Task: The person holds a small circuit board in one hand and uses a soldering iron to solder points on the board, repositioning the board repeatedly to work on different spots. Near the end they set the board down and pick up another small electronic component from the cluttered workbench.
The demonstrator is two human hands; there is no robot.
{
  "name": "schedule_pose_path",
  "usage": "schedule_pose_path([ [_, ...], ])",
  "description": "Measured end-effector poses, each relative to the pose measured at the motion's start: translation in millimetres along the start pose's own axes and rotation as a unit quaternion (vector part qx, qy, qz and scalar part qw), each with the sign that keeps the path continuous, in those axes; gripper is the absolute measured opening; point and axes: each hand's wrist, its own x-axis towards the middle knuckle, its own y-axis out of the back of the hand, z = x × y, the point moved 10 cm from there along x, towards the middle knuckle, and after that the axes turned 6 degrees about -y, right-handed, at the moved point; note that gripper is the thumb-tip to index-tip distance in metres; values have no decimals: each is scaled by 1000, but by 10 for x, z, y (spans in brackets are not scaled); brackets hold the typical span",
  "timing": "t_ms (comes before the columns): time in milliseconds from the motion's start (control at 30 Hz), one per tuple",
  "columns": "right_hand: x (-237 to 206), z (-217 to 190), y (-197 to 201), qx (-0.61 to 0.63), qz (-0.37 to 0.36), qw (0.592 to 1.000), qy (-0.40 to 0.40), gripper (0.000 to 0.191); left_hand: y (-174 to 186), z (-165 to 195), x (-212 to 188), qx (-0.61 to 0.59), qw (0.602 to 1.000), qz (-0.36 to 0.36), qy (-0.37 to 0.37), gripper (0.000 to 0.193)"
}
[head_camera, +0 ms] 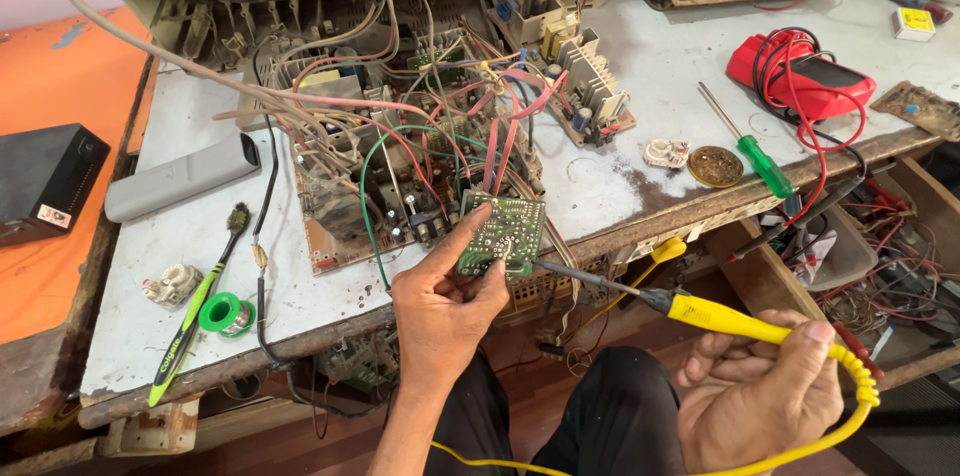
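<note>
My left hand (445, 306) holds a small green circuit board (502, 232) upright at the bench's front edge, thumb on its left side. My right hand (765, 391) grips the yellow handle of a soldering iron (715, 316). The iron's metal tip touches the lower right of the green board. Behind the board sits an opened television chassis (400, 156) with a tangle of red, white and green wires. A yellow cord (800, 451) runs from the iron under my right hand.
On the grey bench (180, 256): a grey remote (180, 176), toothbrush (195, 306), green solder spool (225, 314), green-handled screwdriver (760, 158), round tin (715, 166), red multimeter (800, 76) with leads. A black box (45, 181) sits on the orange surface at left. An open drawer (880, 256) holds wires at right.
</note>
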Motion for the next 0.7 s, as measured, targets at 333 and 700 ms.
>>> schedule_pose_path([
  [333,-32,24,-83,0,-9,1000,-9,40,34,-18,2,11,1000,1,1,59],
  [700,-21,69,-47,-7,-4,1000,-22,37,36,-54,14,-13,1000,0,16,58],
])
